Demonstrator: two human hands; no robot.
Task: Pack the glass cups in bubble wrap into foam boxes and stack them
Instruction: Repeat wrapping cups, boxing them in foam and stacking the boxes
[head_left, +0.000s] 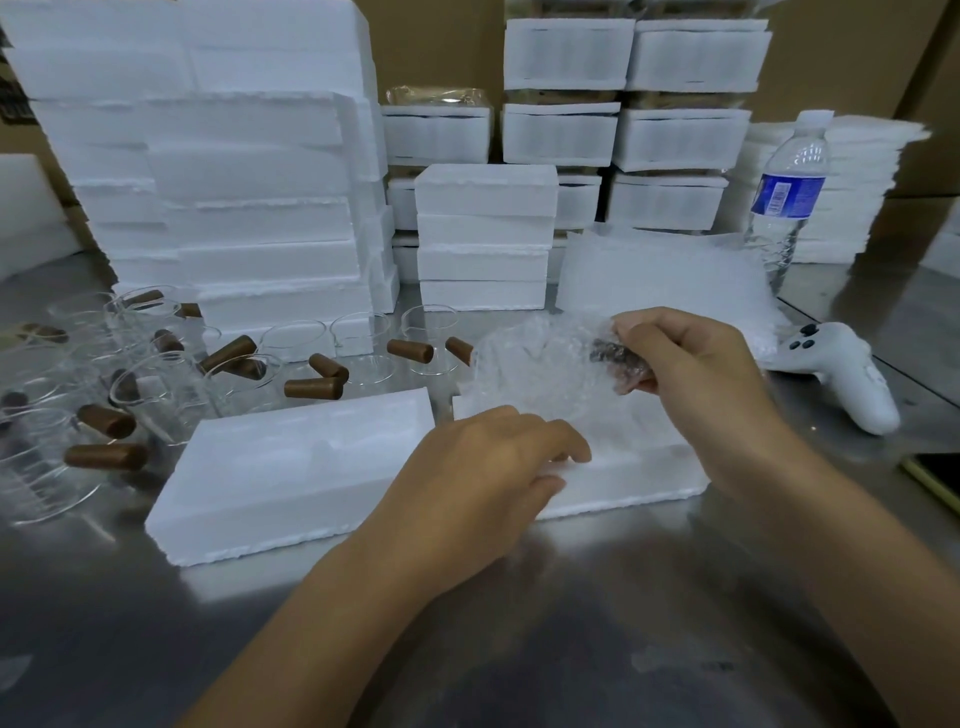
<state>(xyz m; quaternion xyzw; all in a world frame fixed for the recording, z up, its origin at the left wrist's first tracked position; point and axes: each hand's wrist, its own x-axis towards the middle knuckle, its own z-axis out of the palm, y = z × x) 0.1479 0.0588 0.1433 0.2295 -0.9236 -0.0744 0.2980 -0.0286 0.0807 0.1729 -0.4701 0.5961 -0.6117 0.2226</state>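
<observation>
Right-hand fingers (640, 332) pinch a seemingly wrapped cup (615, 362); bottle label (787, 195) illegible.

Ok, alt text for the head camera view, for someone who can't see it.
A person's right hand pinches a bubble-wrapped cup over a foam box, with the left hand on the box's near side. Bare glass cups and stacked foam boxes sit behind.

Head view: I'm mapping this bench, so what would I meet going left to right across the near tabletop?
Loose glass cups → foam box half → left hand → right hand pinching the bubble-wrapped cup → white controller. The second foam box lies under both hands, so it's left out.
</observation>
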